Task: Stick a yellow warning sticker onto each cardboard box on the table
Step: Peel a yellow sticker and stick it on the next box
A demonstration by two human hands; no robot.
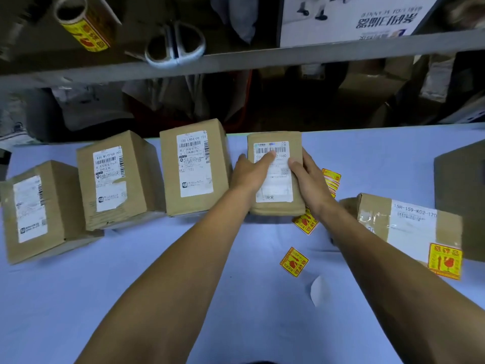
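Observation:
A small flat cardboard box [275, 206] with a white shipping label lies at the table's centre. My left hand [250, 173] grips its left side, thumb lying on the label. My right hand [308, 177] grips its right side. Three taller boxes stand in a row to the left: one [193, 166] right beside my left hand, another [115, 179], and the leftmost [34, 211]. A taped box [409, 227] on the right carries a yellow warning sticker [444, 261]. Loose yellow stickers lie on the cloth: one [294, 261], one [305, 222], and one [331, 181] behind my right hand.
The table has a pale blue cloth [131, 298]. A white scrap of backing paper [317, 290] lies near the stickers. A dark box [459, 195] stands at the right edge. On the shelf above sit a sticker roll [84, 24] and scissors [174, 44].

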